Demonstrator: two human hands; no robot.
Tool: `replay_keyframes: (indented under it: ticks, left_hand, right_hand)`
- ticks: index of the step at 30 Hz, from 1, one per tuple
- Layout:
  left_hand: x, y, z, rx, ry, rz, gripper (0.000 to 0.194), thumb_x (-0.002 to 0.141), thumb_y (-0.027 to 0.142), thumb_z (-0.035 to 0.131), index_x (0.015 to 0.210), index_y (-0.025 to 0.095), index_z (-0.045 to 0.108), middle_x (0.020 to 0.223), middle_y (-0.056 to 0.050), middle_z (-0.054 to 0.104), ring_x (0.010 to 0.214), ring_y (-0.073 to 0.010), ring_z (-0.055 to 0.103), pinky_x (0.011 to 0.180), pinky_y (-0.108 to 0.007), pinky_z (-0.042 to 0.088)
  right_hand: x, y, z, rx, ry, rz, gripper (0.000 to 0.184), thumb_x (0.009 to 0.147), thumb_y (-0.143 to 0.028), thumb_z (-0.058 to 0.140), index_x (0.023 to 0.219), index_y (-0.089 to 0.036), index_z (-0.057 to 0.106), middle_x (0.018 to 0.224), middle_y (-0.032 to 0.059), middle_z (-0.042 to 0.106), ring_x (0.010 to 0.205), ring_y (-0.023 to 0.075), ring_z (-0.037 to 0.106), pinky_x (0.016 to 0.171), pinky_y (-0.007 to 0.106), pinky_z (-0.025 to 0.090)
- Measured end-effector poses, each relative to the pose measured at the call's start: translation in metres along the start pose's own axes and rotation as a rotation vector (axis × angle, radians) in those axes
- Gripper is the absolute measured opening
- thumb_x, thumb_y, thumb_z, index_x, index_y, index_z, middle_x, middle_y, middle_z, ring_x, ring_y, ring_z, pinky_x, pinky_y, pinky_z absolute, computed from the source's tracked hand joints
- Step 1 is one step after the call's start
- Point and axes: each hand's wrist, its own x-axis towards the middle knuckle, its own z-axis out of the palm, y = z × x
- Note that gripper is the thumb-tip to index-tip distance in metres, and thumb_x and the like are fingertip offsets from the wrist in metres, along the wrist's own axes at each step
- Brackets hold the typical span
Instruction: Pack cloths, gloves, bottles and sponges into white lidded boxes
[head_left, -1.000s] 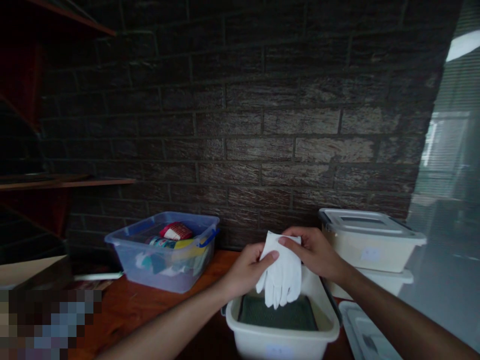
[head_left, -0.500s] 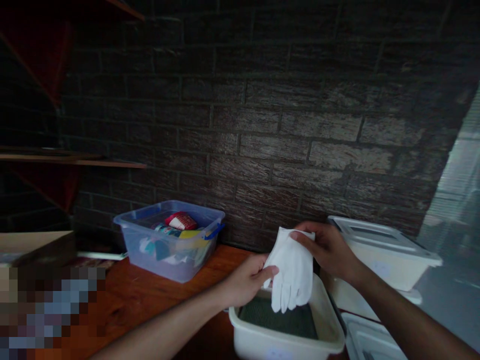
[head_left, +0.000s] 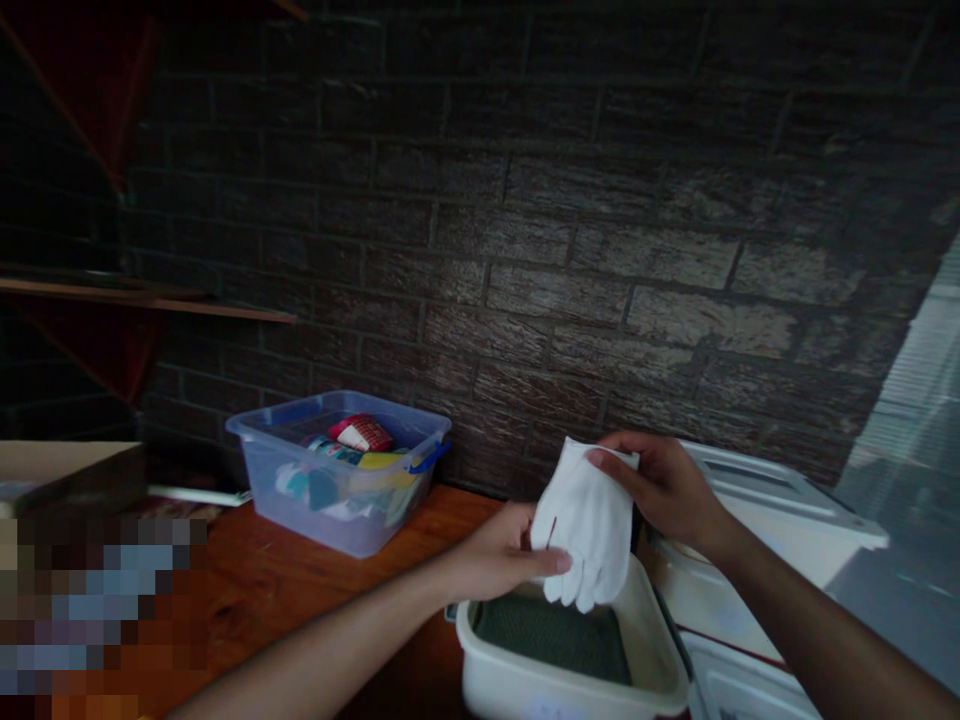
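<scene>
I'm holding white glove bundle lengthwise below right hand, fingers pinching cuff; left hand gripping lower side.

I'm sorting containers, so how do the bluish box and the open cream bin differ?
The bluish box is see-through; the cream bin is opaque. The bluish box holds mixed colourful items, including a red-and-white one; in the cream bin, something dark green shows. The bluish box stands farther back, near the brick wall; the cream bin is nearer, below the white glove. Both are uncovered.
</scene>
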Motion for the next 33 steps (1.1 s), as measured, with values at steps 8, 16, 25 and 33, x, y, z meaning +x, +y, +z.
replay_keyframes:
  ticks: [8, 16, 25, 33]
  left_hand:
    - [0.001, -0.003, 0.001, 0.007, 0.034, -0.045, 0.038, 0.077, 0.042, 0.083, 0.097, 0.010, 0.077, 0.090, -0.007, 0.074, 0.077, -0.0168, 0.063, 0.072, -0.025, 0.047]
    - [0.001, -0.004, 0.005, -0.094, 0.045, -0.041, 0.038, 0.072, 0.032, 0.088, 0.101, 0.011, 0.075, 0.094, -0.006, 0.074, 0.083, -0.0169, 0.067, 0.077, -0.025, 0.049]
    - [0.013, -0.003, 0.013, -0.079, 0.188, 0.012, 0.037, 0.068, 0.033, 0.090, 0.093, 0.009, 0.075, 0.085, -0.005, 0.074, 0.074, -0.0166, 0.065, 0.072, -0.027, 0.048]
    - [0.009, 0.024, 0.004, -0.175, 0.156, 0.114, 0.061, 0.067, 0.029, 0.091, 0.121, 0.016, 0.064, 0.111, -0.009, 0.072, 0.098, -0.0207, 0.067, 0.083, -0.028, 0.051]
  right_hand:
    - [0.004, -0.008, -0.006, -0.024, 0.034, -0.026, 0.033, 0.093, -0.051, 0.064, 0.091, -0.019, 0.075, 0.081, 0.0045, 0.073, 0.069, 0.0192, 0.065, 0.055, 0.026, 0.049]
    - [0.007, -0.016, -0.013, -0.020, 0.073, -0.052, 0.033, 0.092, -0.051, 0.065, 0.092, -0.020, 0.077, 0.079, 0.0044, 0.073, 0.067, 0.0187, 0.064, 0.054, 0.025, 0.049]
    - [0.009, -0.018, -0.015, 0.051, 0.069, -0.076, 0.031, 0.093, -0.049, 0.066, 0.089, -0.019, 0.075, 0.078, 0.0037, 0.070, 0.066, 0.0164, 0.061, 0.056, 0.025, 0.049]
    - [0.009, -0.017, -0.019, 0.004, 0.040, -0.101, 0.032, 0.094, -0.047, 0.064, 0.085, -0.018, 0.074, 0.075, 0.0023, 0.068, 0.066, 0.0152, 0.058, 0.057, 0.024, 0.046]
